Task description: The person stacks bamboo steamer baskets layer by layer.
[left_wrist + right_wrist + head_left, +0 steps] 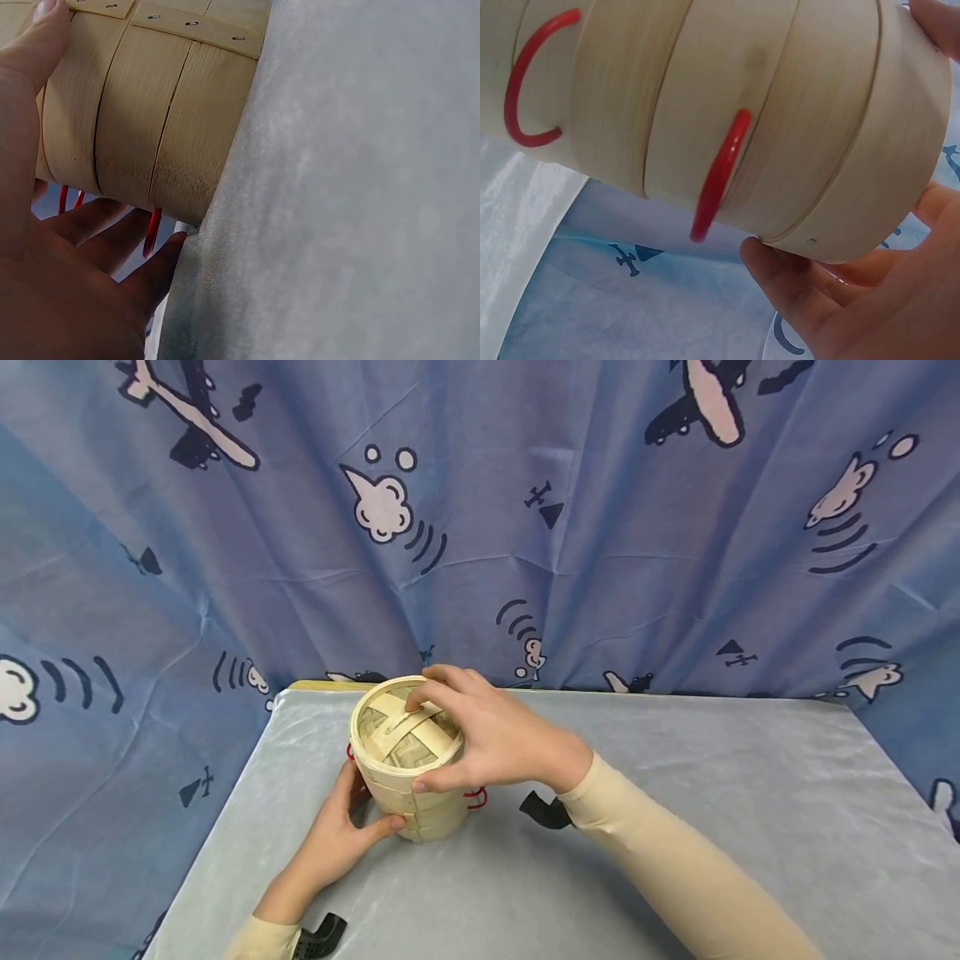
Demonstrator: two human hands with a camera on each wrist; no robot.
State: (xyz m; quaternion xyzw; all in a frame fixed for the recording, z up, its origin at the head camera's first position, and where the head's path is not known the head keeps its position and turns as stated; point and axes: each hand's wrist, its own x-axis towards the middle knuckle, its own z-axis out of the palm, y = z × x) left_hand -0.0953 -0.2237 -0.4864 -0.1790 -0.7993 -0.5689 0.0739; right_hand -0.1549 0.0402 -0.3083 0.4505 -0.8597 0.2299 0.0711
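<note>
A small round bamboo steamer (442,820) with a woven lid (390,731) stands upright toward the left of the table. My left hand (333,839) holds its lower side, thumb on the front and fingers around the left. In the left wrist view, the thumb presses the bamboo wall (135,112) while the fingers lie near a red handle loop (152,232). My right hand (506,735) grips the lid from the right, thumb at the front rim and fingers over the top and far edge. Red loops (724,176) stick out from the tiers in the right wrist view.
A grey-white cloth (712,793) covers the table. Behind it and to both sides hangs a blue curtain (465,527) printed with planes and clouds. A yellow strip (330,686) shows along the back edge. Black wrist pieces (322,937) sit at both wrists.
</note>
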